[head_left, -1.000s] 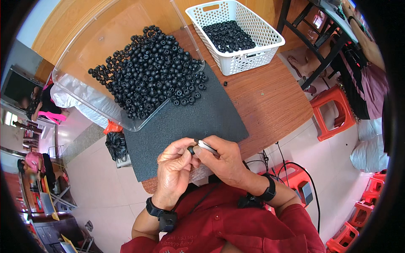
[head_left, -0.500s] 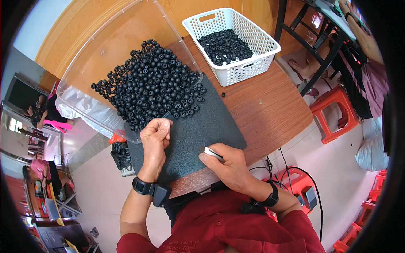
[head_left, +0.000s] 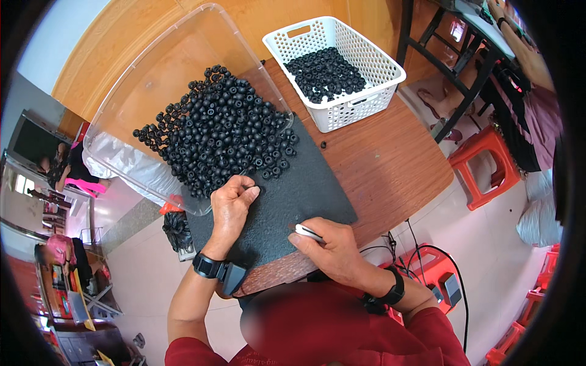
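A large heap of small round black parts with holes (head_left: 213, 122) lies in a tilted clear plastic bin (head_left: 101, 116) and spills over its lip onto a dark grey mat (head_left: 305, 189). At the heap's near edge, my left hand (head_left: 232, 204) is closed in a pinch between thumb and forefinger; whatever is between them is too small to make out. To the right, over the mat, my right hand (head_left: 332, 247) is wrapped round a small white-handled tool (head_left: 308, 232). The tool's tip points left and is hard to see. The two hands are apart.
A white perforated basket (head_left: 381, 100) holding more black parts stands at the back right of the wooden table (head_left: 397, 165). One loose part (head_left: 323, 145) lies near the basket. Red stools (head_left: 485, 168) and cables (head_left: 421, 250) are on the right. Other people sit farther off.
My left hand has shifted slightly right and toward me, its fingertips drawing back from the heap. My right hand, still holding the tool, has moved a little toward me.
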`<state>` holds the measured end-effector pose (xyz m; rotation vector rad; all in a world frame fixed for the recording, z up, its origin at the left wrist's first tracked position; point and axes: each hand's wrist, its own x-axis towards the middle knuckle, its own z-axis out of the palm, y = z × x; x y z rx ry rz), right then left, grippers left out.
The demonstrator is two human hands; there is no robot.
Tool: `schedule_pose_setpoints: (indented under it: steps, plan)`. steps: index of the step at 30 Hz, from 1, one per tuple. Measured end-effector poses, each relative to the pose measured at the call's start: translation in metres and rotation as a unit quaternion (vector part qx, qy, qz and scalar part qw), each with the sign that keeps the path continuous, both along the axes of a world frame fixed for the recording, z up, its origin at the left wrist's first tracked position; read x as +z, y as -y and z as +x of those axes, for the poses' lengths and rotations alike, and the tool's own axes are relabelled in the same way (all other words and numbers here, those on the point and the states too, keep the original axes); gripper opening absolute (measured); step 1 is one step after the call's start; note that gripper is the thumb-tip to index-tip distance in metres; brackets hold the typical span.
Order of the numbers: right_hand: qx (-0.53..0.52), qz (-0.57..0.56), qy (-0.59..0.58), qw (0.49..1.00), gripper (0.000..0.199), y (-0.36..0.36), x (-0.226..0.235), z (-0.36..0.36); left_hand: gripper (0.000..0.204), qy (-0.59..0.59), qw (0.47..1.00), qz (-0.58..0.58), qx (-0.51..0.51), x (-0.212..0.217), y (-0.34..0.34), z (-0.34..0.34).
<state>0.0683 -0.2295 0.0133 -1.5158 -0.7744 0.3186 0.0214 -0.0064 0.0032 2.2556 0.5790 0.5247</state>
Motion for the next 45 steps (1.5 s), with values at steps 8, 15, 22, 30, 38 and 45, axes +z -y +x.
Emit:
schedule_pose_setpoints:
  steps: [8, 15, 22, 30, 38, 45]
  plan:
    - [0.033, -0.035, -0.017, 0.999, 0.018, 0.002, 0.003, -0.001, 0.018, 0.016, 0.994, 0.1, -0.042, 0.012, 0.002, 0.002]
    - [0.036, -0.034, -0.021, 0.999, 0.019, 0.001, 0.002, -0.001, 0.026, -0.104, 0.983, 0.147, -0.039, 0.007, 0.009, 0.01]
    - [0.03, -0.027, -0.008, 0.999, 0.019, 0.002, 0.003, -0.002, 0.019, -0.081, 0.972, 0.196, -0.096, 0.011, 0.008, 0.006]
    - [0.039, -0.031, 0.002, 0.999, 0.019, 0.003, 0.001, -0.004, 0.021, -0.103, 0.974, 0.111, -0.169, 0.02, -0.005, -0.002]
    - [0.047, -0.049, -0.016, 0.998, 0.02, 0.004, 0.003, -0.005, 0.025, -0.107, 0.949, 0.245, -0.168, 0.02, 0.0, 0.004]
    - [0.039, -0.04, -0.013, 0.998, 0.02, 0.003, 0.001, -0.007, 0.028, -0.105, 0.978, 0.047, -0.172, 0.017, 0.001, 0.0]
